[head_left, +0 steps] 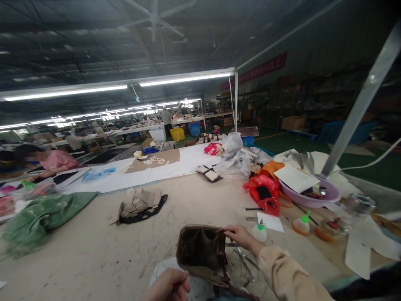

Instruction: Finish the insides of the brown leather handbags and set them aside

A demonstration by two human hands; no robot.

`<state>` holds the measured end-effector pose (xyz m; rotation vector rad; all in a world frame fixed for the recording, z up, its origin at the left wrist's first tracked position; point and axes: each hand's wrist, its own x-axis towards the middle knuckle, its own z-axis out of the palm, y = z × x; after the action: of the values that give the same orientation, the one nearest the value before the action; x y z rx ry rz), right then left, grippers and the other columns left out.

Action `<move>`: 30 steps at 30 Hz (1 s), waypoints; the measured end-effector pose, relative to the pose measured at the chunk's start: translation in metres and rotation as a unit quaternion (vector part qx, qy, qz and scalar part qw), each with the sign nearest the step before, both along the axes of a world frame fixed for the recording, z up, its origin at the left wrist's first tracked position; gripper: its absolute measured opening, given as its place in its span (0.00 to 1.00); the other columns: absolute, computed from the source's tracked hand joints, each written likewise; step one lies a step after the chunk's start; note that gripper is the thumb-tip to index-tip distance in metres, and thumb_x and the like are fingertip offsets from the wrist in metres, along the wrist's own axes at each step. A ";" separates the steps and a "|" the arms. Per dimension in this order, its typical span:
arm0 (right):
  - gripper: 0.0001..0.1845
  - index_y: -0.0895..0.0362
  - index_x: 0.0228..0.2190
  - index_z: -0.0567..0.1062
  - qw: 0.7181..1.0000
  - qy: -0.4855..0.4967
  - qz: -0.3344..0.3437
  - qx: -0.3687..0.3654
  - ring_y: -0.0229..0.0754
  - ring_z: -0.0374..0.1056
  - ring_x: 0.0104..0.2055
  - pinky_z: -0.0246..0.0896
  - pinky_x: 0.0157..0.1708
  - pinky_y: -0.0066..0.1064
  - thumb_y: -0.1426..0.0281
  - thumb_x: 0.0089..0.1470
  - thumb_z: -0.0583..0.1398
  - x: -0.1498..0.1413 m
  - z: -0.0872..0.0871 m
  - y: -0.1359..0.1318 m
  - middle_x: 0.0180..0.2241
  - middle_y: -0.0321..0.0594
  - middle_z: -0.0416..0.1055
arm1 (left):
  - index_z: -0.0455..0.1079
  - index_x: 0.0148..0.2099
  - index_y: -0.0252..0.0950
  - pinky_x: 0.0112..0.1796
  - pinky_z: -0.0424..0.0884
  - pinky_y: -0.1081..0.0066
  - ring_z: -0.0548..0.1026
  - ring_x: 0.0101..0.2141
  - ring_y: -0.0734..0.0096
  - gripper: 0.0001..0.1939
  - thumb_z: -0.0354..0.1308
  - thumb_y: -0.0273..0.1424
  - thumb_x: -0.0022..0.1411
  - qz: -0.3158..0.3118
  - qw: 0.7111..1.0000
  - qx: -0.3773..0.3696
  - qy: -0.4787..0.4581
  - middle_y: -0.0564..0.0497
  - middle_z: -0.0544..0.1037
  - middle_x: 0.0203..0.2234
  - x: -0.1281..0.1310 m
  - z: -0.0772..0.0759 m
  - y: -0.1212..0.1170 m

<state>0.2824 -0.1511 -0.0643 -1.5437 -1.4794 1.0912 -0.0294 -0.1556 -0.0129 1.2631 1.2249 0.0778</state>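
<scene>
An olive-brown fabric bag (200, 246) with dark trim stands open-mouthed at the table's near edge, its inside facing up at me. My right hand (241, 236) pinches the bag's rim at its right far corner. Just left of the bag's near side, my left hand (171, 285) is closed, thumb against curled fingers; whatever it may hold is hidden. Scissors (246, 265) lie beside the bag, under my right forearm. Beneath the bag's left side shows a pale, whitish sheet (163, 267).
A stack of brown fabric pieces (140, 205) lies ahead on the table (94, 251). Green cloth (46, 217) is at left. Rightward are green-capped bottles (302, 223), a red plastic bag (263, 192), a purple basin (326, 194) and a metal post (363, 100). A co-worker (58, 161) sits far left.
</scene>
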 end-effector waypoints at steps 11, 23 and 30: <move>0.20 0.55 0.42 0.73 0.997 0.050 0.010 0.052 0.47 0.65 0.43 0.61 0.43 0.39 0.69 0.44 0.56 0.004 0.003 -0.010 0.42 0.43 0.71 | 0.69 0.44 0.39 0.48 0.59 0.68 0.67 0.44 0.67 0.17 0.59 0.33 0.49 -0.319 0.776 0.543 0.036 0.51 0.73 0.40 0.088 0.056 0.048; 0.15 0.53 0.39 0.76 0.983 -0.086 0.038 0.157 0.41 0.67 0.36 0.62 0.39 0.32 0.62 0.49 0.58 -0.005 0.011 0.012 0.32 0.40 0.73 | 0.73 0.30 0.35 0.40 0.59 0.62 0.67 0.38 0.61 0.10 0.56 0.37 0.53 -0.383 0.703 0.574 0.172 0.46 0.73 0.27 0.108 0.019 0.076; 0.15 0.54 0.34 0.77 0.978 -0.120 0.035 0.168 0.39 0.66 0.32 0.60 0.34 0.28 0.60 0.52 0.55 -0.007 0.013 0.018 0.28 0.39 0.72 | 0.73 0.27 0.37 0.48 0.54 0.58 0.59 0.46 0.60 0.10 0.58 0.38 0.52 -0.280 0.734 0.599 0.155 0.47 0.67 0.41 0.093 0.019 0.080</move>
<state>0.2751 -0.1333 -0.0513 -1.4259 -1.7881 0.6634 0.0633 -0.0751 0.0060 2.8485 0.9597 0.2480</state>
